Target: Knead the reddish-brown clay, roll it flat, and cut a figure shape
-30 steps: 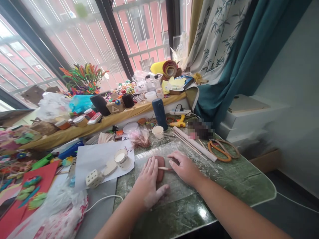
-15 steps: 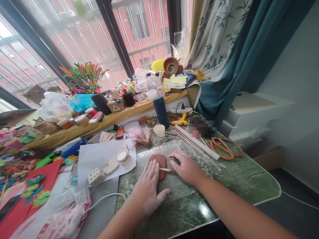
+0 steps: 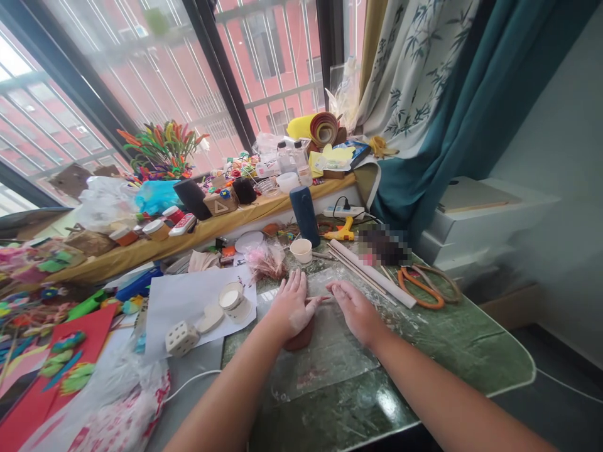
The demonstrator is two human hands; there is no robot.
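Observation:
My left hand (image 3: pixel 291 309) lies flat with its fingers stretched forward, its palm over a thin stick (image 3: pixel 323 298) and a reddish-brown clay slab (image 3: pixel 300 339). The hand hides most of the slab; the lower end shows below the palm. Only the stick's right end sticks out, beside my left thumb. My right hand (image 3: pixel 354 309) is loosely cupped on its side, fingertips close to that end; no grip on it shows. Beneath the slab is a clear plastic sheet (image 3: pixel 325 364), whitish in places, on the green tabletop (image 3: pixel 438 351).
A white rolling pin (image 3: pixel 374 273), thin sticks and orange-handled scissors (image 3: pixel 421 289) lie to the right. A paper cup (image 3: pixel 301 250) and blue cylinder (image 3: pixel 304 215) stand behind. On white paper (image 3: pixel 174 295) at left sit a dotted white cube (image 3: pixel 181 339) and a small cup (image 3: pixel 234 302).
My left hand has slid forward over the slab, and the stick has moved away from me with it. My right hand's fingers have drawn together near the stick's end.

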